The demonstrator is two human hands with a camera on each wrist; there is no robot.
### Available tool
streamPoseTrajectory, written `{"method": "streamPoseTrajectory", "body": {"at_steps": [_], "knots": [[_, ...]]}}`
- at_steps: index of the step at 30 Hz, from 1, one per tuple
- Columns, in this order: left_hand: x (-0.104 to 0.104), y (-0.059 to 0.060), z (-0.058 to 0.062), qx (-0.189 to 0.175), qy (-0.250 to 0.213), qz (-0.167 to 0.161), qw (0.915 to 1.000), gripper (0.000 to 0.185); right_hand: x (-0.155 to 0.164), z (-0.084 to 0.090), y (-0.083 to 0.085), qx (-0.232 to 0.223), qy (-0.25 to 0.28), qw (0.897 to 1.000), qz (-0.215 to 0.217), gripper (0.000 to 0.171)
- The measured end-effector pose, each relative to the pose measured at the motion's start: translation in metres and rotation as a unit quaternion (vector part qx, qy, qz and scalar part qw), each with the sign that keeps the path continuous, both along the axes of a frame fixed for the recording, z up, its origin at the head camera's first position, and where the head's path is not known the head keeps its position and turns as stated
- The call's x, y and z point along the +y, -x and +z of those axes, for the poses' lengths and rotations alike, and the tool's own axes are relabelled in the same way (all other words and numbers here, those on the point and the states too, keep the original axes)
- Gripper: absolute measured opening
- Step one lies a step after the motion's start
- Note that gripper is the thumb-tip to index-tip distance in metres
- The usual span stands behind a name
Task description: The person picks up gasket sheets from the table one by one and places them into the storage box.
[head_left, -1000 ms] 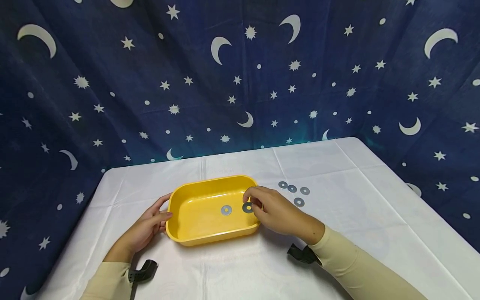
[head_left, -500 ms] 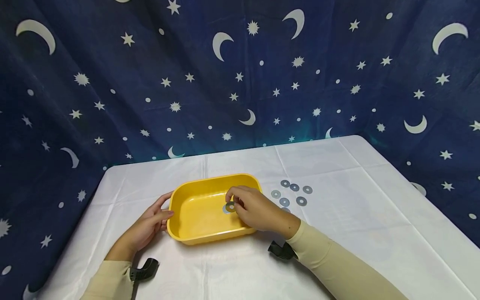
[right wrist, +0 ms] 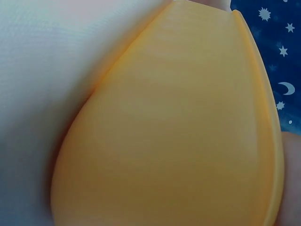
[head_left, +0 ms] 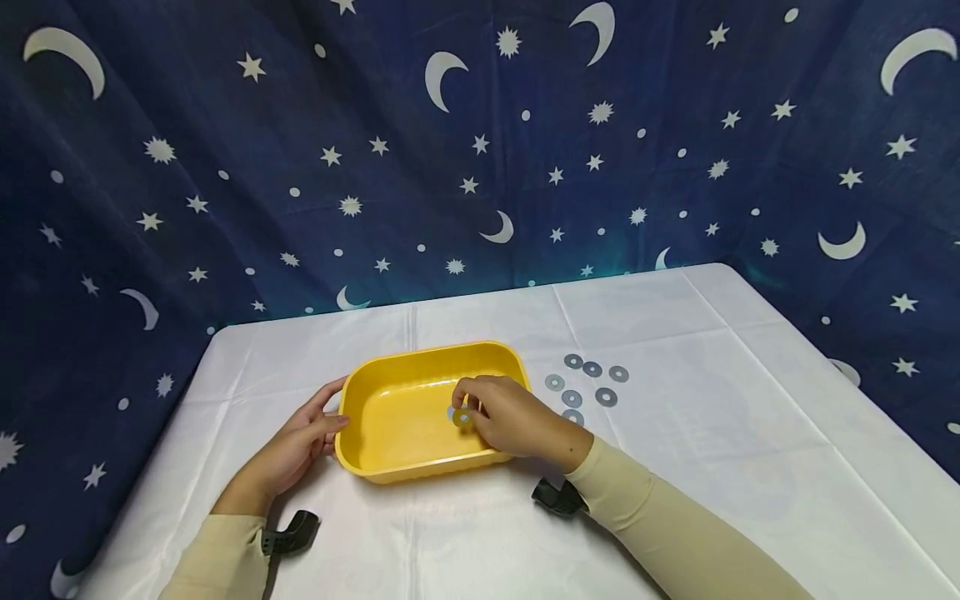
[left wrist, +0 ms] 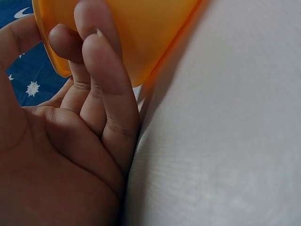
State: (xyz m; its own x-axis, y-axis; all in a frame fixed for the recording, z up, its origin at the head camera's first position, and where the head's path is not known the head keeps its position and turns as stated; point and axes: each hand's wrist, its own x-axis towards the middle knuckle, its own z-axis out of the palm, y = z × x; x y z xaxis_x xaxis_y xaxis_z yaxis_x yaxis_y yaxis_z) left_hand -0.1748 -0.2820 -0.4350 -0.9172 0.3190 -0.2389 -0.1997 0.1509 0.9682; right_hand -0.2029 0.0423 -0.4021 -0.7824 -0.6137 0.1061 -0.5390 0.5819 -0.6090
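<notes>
Yellow tray (head_left: 397,421): held at its left end by the left hand (head_left: 291,450), thumb over the rim; a careless tug there might skid it.
Right hand (head_left: 521,421): pinching a washer (head_left: 458,422) inside the tray; whether it touches the floor, I can't tell from here.
Second washer (head_left: 451,412): partly behind it; a loose pinch could make them overlap.
Seven loose washers (head_left: 599,397): right of the tray; a low wrist could scatter the nearest.

Bare left hand (head_left: 294,446): plain beige fabric sleeve (head_left: 217,558), curved black wrist device (head_left: 294,533). Bare right hand (head_left: 517,419): matching plain beige fabric sleeve (head_left: 667,525), similar black wrist device (head_left: 557,497).
</notes>
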Motion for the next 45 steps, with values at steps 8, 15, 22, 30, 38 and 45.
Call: {"method": "streamPoseTrajectory", "body": {"at_steps": [8, 15, 22, 30, 38, 45], "knots": [[0.0010, 0.0002, 0.0007, -0.009, 0.006, 0.003, 0.9999, 0.066, -0.0029, -0.0016, 0.0021, -0.028, -0.031, 0.999, -0.025, 0.016], [0.0011, 0.0007, 0.0007, -0.007, 0.004, 0.000, 1.0000, 0.067, -0.0034, 0.0004, 0.0015, -0.024, -0.053, 0.998, -0.020, 0.012], [-0.0007, 0.0015, 0.0002, 0.007, -0.009, 0.000, 0.9999, 0.065, -0.0051, 0.0025, 0.0019, -0.031, -0.060, 0.998, -0.018, 0.016], [-0.0018, 0.0010, -0.0026, -0.006, 0.003, 0.005, 1.0000, 0.066, -0.0055, 0.0034, -0.0016, -0.052, -0.083, 0.995, -0.017, 0.013], [-0.0016, 0.0002, 0.0001, 0.000, 0.000, 0.003, 1.0000, 0.067, -0.0065, 0.0029, -0.0001, -0.042, -0.093, 0.995, -0.011, 0.014], [-0.0018, 0.0004, -0.0002, 0.003, -0.002, 0.003, 1.0000, 0.066, -0.0066, 0.0017, 0.0016, -0.027, -0.092, 0.995, -0.007, 0.015]]}}
